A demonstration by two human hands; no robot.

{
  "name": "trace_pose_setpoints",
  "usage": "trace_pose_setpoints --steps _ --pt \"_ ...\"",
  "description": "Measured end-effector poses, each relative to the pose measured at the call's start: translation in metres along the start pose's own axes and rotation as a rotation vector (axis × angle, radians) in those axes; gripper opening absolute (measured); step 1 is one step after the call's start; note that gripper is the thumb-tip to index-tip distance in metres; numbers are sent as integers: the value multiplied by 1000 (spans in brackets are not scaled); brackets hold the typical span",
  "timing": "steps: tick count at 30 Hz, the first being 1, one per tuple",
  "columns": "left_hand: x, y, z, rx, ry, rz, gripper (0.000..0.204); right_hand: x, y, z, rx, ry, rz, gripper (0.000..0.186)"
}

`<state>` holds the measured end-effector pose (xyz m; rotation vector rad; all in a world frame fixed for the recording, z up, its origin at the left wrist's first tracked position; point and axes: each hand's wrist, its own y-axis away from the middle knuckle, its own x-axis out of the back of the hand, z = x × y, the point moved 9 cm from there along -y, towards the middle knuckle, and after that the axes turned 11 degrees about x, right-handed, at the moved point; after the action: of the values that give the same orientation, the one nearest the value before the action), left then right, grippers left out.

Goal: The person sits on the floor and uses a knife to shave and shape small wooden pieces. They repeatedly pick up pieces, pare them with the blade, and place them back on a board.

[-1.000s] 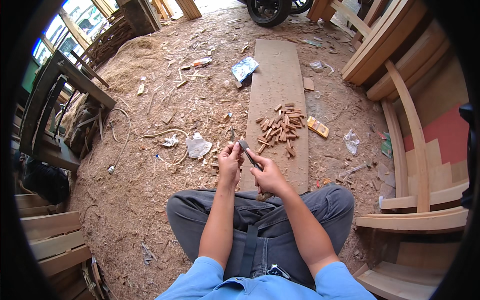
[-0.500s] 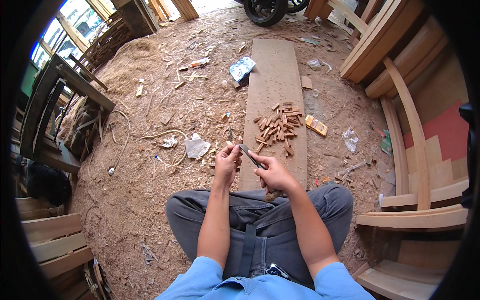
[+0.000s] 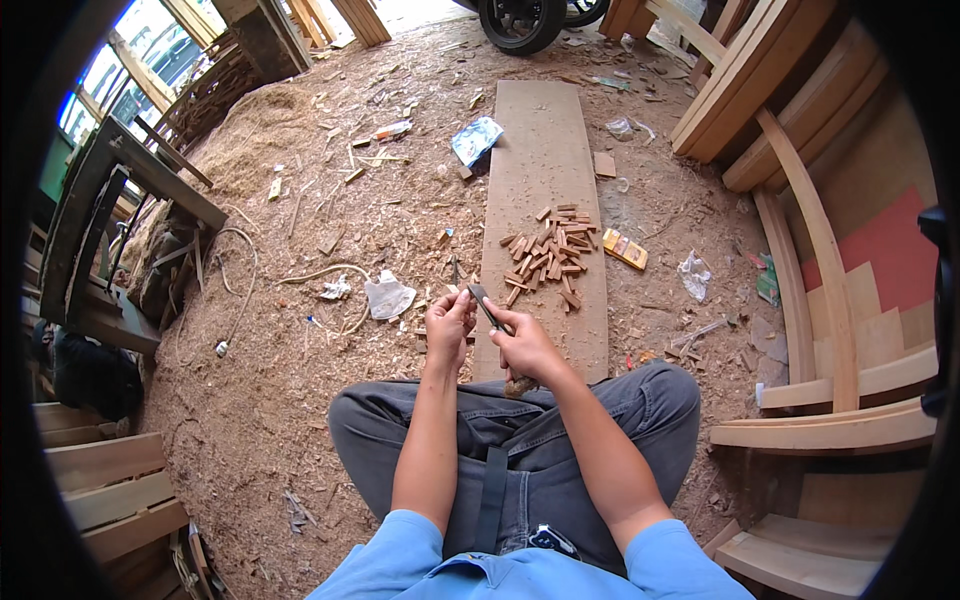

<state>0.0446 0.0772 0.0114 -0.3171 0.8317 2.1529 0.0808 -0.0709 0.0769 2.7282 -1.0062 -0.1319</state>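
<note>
In my right hand [image 3: 527, 350], fingers wrapped round it, is a dark-bladed hand tool [image 3: 484, 303] with a brown handle end sticking out below the palm. Its blade points up and left, the tip at the fingertips of my left hand [image 3: 450, 325]. That hand is closed in a pinch; whatever small thing it grips is too small to make out. Just beyond both hands, a pile of small wooden pieces [image 3: 550, 250] lies on a long brown board [image 3: 540, 140], which runs away from my crossed legs.
Wood shavings cover the ground. Left of the board lie a white scrap [image 3: 389, 296], a cord [image 3: 325, 270] and a blue-white packet [image 3: 476, 141]. A yellow packet [image 3: 625, 249] lies at its right. Wooden frames [image 3: 815, 250] stand right, a dark machine frame [image 3: 160, 180] left, a wheel [image 3: 522, 22] far ahead.
Both hands have shifted slightly left in the picture, as has the whole scene. The right hand's tool has moved a little closer to the left fingertips. Both grips stay the same.
</note>
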Motion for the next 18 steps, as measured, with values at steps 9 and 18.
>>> trace_pose_setpoints --steps 9,18 --pt "2 2 1 26 25 -42 10 1 6 -2 -31 -4 -90 58" --pt "-5 1 1 -8 19 -92 9 -1 6 -2 33 11 27 55"
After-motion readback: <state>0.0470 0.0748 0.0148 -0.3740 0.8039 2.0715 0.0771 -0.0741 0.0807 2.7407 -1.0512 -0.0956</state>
